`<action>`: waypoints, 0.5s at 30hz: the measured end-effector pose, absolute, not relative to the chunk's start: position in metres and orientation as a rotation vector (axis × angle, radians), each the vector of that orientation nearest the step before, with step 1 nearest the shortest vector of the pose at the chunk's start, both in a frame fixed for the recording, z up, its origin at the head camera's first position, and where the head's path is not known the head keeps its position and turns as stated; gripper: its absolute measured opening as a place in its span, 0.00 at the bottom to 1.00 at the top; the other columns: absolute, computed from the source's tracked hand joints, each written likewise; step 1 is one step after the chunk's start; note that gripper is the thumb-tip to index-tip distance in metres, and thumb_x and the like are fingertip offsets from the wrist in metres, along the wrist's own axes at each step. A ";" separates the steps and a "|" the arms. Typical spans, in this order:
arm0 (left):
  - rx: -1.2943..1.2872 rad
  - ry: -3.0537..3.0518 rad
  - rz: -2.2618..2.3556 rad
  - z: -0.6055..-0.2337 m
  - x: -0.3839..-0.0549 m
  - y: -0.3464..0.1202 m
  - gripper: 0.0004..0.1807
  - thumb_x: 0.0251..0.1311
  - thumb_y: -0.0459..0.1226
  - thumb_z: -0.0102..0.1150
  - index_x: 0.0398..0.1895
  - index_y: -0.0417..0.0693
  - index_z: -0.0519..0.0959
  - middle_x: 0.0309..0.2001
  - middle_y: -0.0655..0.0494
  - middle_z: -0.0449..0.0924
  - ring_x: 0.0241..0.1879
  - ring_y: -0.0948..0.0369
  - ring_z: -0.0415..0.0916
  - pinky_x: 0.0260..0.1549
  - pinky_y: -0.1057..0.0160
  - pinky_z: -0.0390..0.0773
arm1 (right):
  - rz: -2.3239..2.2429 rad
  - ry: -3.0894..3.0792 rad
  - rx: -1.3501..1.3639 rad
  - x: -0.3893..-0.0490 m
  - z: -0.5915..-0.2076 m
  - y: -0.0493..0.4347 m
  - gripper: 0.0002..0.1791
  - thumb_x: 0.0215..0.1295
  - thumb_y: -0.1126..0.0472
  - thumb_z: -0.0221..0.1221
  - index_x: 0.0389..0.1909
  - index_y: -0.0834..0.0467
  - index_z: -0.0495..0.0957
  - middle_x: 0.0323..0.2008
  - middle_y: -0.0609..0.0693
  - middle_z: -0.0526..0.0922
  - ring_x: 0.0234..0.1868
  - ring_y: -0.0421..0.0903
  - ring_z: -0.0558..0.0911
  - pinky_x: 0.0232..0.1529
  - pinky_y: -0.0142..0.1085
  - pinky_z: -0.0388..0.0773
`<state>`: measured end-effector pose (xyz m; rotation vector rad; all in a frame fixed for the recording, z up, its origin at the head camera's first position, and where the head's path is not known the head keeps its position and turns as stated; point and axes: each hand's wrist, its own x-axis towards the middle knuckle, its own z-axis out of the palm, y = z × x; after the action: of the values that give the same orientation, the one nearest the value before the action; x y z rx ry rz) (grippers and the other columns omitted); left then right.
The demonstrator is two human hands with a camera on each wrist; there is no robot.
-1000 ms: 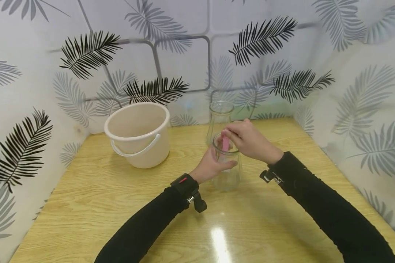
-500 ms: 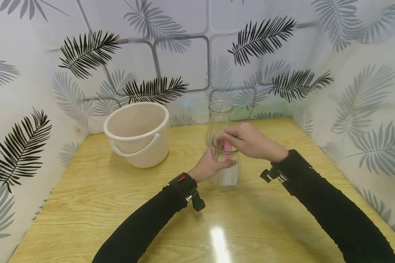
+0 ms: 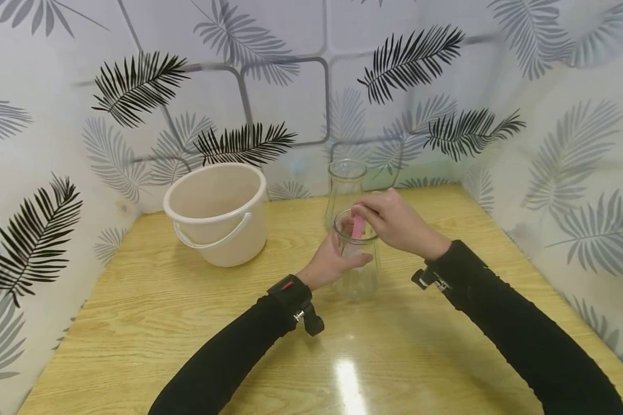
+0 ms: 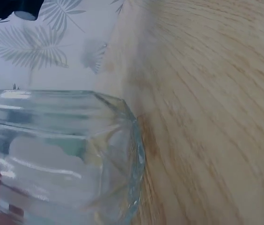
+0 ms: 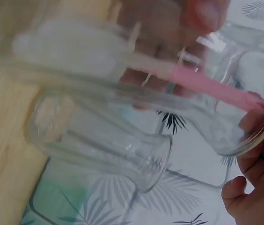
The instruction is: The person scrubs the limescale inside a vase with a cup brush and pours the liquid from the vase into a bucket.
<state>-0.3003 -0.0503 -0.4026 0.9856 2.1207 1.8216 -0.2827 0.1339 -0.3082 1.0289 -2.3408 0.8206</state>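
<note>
A clear glass vase (image 3: pixel 357 286) stands upright on the wooden table. My left hand (image 3: pixel 328 263) grips it round the upper body, thumb across the near side. In my right hand (image 3: pixel 396 223) is the top of a bottle brush's pink handle (image 3: pixel 358 227), held just inside the vase's mouth. The right wrist view shows the brush's pale head (image 5: pixel 71 51), blurred behind the glass, and its pink shaft (image 5: pixel 207 86) running up to the fingers. Part of the vase's far side is hidden by the left hand. In the left wrist view the vase's faceted base (image 4: pixel 122 159) meets the table.
Directly behind stands a second clear glass vase (image 3: pixel 342 196), narrow-necked. A cream plastic bucket (image 3: pixel 241 239) with a white handle stands to the left. Leaf-patterned walls (image 3: pixel 285 109) border the wooden table (image 3: pixel 197 323) at the back and sides.
The right hand pushed the brush down until its white head reached near the vase's bottom, then drew it up again. The left hand has kept its grip on the vase.
</note>
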 end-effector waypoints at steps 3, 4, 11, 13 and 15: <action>0.979 2.129 1.867 -0.403 -0.300 -0.045 0.39 0.58 0.32 0.68 0.70 0.50 0.58 0.69 0.50 0.66 0.67 0.56 0.63 0.67 0.48 0.64 | 0.715 -2.324 1.033 -0.284 -0.309 0.136 0.09 0.73 0.65 0.57 0.33 0.58 0.84 0.24 0.48 0.81 0.23 0.40 0.68 0.37 0.40 0.62; 0.987 2.135 1.878 -0.403 -0.300 -0.044 0.39 0.57 0.31 0.68 0.69 0.47 0.59 0.67 0.48 0.67 0.66 0.54 0.64 0.67 0.48 0.65 | 0.699 -2.328 1.036 -0.284 -0.309 0.137 0.09 0.73 0.65 0.57 0.32 0.58 0.83 0.23 0.47 0.80 0.22 0.40 0.67 0.36 0.40 0.61; 0.993 2.267 1.840 -0.399 -0.298 -0.042 0.33 0.56 0.35 0.68 0.63 0.49 0.65 0.59 0.50 0.74 0.62 0.54 0.69 0.66 0.52 0.67 | 0.809 -2.392 1.053 -0.281 -0.305 0.144 0.14 0.75 0.64 0.55 0.26 0.56 0.80 0.17 0.42 0.67 0.20 0.39 0.63 0.26 0.34 0.62; 0.996 2.310 1.806 -0.396 -0.297 -0.044 0.31 0.54 0.36 0.69 0.60 0.51 0.67 0.56 0.53 0.76 0.58 0.56 0.72 0.63 0.53 0.70 | 0.913 -2.435 1.038 -0.279 -0.304 0.146 0.15 0.77 0.62 0.53 0.26 0.55 0.79 0.18 0.43 0.68 0.20 0.39 0.65 0.25 0.33 0.64; 1.024 2.343 1.766 -0.391 -0.297 -0.044 0.29 0.53 0.37 0.69 0.58 0.52 0.68 0.53 0.54 0.77 0.55 0.58 0.73 0.59 0.54 0.72 | 1.030 -2.478 1.007 -0.277 -0.304 0.149 0.16 0.78 0.61 0.52 0.27 0.55 0.80 0.19 0.44 0.69 0.21 0.40 0.68 0.26 0.32 0.67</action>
<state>-0.2974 -0.0442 -0.3913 1.0242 2.3432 1.7661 -0.2771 0.1486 -0.3037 1.0070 -2.4777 1.0300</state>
